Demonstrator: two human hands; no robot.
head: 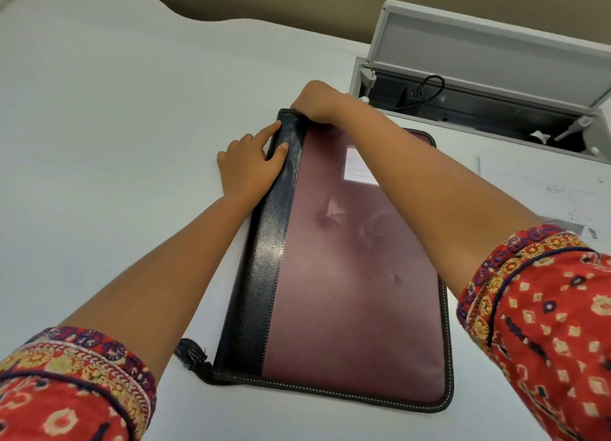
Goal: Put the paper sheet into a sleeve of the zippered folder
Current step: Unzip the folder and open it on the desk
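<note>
The zippered folder lies closed and flat on the white table, maroon cover with a black spine strip along its left side. My left hand presses on the spine near the far left corner, thumb and index finger on the black strip. My right hand is closed at the folder's far left corner, pinching something at the zipper edge; the fingertips are hidden. The paper sheet lies flat on the table to the right of the folder, partly behind my right forearm.
The white table spreads to the left and behind. At the back right a cable box is set into the table with its lid raised, a black plug and cable inside. A frayed zipper tail sticks out at the folder's near left corner.
</note>
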